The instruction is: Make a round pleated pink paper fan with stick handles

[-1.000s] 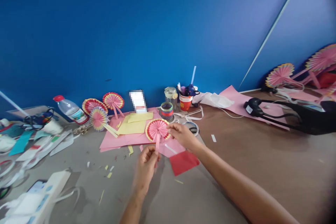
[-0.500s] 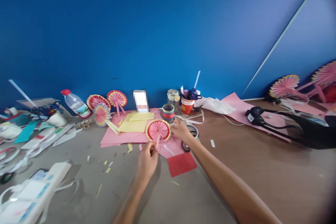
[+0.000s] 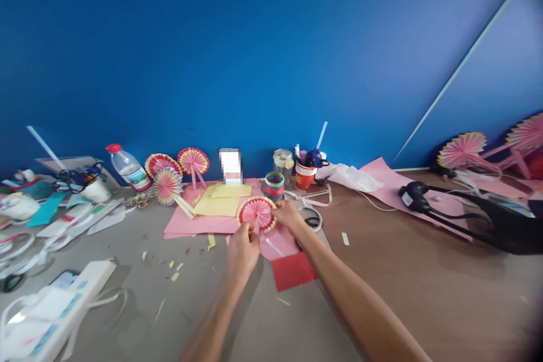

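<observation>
A round pleated paper fan (image 3: 256, 212), pink with a red and yellow rim, stands upright in front of me. My left hand (image 3: 245, 246) is closed on the fan's handle at its lower end, and the fingers hide most of that handle. At the fan's right edge is my right hand (image 3: 287, 216), its fingertips pinched against the rim. Beneath the fan lie sheets of pink paper (image 3: 182, 225) with yellow paper (image 3: 216, 206) on top. A red paper piece (image 3: 292, 272) lies below my right hand, partly covered by my forearm.
Behind the hands stand stacked tape rolls (image 3: 274, 184), a clear jar (image 3: 283, 164) and a red paper cup (image 3: 304, 176) with pens. More paper fans (image 3: 193, 160) lean on the blue wall beside a bottle (image 3: 129, 168). A power strip (image 3: 72, 305) lies front left; a black strap (image 3: 466, 220) lies right.
My right hand has come from near the tape rolls to the fan's right edge. The left hand keeps the fan, now turned slightly. The view has shifted a little.
</observation>
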The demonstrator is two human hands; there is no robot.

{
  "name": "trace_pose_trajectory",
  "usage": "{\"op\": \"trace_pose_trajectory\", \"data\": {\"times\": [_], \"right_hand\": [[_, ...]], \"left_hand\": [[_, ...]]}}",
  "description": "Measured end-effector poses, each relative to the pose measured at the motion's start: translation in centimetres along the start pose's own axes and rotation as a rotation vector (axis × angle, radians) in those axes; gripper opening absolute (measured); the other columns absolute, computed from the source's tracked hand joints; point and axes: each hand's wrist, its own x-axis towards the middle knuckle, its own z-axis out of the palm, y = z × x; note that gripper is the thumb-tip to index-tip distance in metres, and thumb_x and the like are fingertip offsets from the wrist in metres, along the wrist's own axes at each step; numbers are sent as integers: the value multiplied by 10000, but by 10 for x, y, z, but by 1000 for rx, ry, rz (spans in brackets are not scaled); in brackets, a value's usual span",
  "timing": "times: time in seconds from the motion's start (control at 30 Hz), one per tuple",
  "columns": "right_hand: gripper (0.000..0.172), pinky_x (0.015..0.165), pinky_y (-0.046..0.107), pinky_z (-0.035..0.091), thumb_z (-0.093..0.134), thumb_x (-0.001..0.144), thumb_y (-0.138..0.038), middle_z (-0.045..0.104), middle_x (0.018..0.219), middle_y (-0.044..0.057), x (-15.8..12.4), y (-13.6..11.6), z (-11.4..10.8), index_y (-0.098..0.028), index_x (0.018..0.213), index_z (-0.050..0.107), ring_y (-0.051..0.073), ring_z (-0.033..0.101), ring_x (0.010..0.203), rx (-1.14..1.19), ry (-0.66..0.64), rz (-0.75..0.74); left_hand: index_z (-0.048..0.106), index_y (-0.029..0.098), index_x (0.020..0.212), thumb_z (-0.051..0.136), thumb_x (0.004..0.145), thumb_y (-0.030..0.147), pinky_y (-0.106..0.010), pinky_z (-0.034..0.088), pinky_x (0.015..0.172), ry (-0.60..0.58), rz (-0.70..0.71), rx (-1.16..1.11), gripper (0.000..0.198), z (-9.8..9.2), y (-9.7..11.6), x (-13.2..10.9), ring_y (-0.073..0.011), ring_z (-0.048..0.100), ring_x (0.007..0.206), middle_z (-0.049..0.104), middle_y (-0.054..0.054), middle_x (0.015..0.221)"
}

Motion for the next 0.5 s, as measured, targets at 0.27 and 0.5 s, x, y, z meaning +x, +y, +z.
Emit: {"op": "trace_pose_trajectory", "data": {"times": [0.27,0.5], "right_hand": [[89,424,236,235,530,609,-268,384,434,-71,-10,-2,8,-201,646,484,92,336,406,184,-49,81],[149,485,234,315,536,583,-279,505,551,-34,-10,0,14,-182,695,518,107,428,500,296,-44,79]], "left_hand": [[585,195,883,443,823,116,-233,376,649,28,-27,-32,173,3,-8,-2,-181,643,775,703,-71,824],[588,192,914,457,816,130,-248,369,643,9,-77,-36,175,4,-14,1,-200,642,785,702,-82,842]]}}
